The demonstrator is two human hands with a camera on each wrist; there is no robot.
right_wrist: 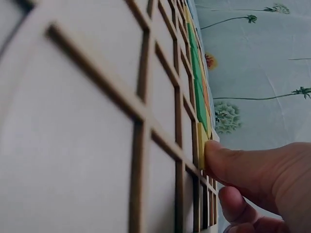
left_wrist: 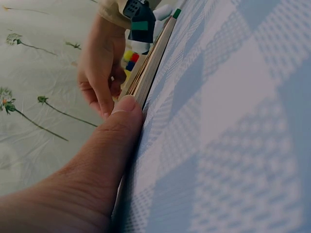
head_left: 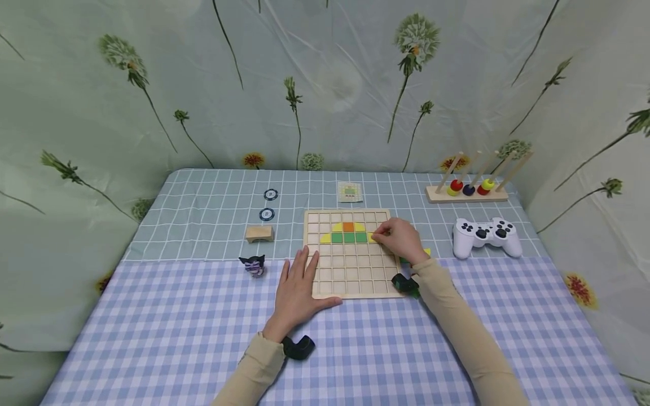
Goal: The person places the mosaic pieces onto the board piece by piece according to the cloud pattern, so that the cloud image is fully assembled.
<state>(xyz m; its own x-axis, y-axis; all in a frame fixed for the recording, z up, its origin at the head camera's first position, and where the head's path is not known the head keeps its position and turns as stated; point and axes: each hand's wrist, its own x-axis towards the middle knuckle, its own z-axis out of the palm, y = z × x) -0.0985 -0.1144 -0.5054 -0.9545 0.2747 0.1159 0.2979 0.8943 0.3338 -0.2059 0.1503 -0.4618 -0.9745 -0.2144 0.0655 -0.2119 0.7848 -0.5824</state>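
Observation:
A wooden grid board (head_left: 355, 274) lies on the cloth, with green tiles (head_left: 349, 237), an orange tile (head_left: 348, 226) and yellow tiles in its upper rows. My right hand (head_left: 399, 239) pinches a yellow tile (right_wrist: 201, 144) at the right end of the green row. In the right wrist view, the thumb (right_wrist: 233, 158) presses against that tile, which stands at the grid slot beside the green ones. Fingers spread, my left hand (head_left: 298, 287) rests at the board's lower left corner. Its thumb (left_wrist: 121, 116) lies along the near edge in the left wrist view.
Beyond the board lies a small pattern card (head_left: 350, 192). To the right are a white game controller (head_left: 486, 238) and a peg stand (head_left: 467, 195) with coloured beads. Leftward sit two round chips (head_left: 266, 214), a wooden block (head_left: 259, 233) and a small dark cat figure (head_left: 254, 265).

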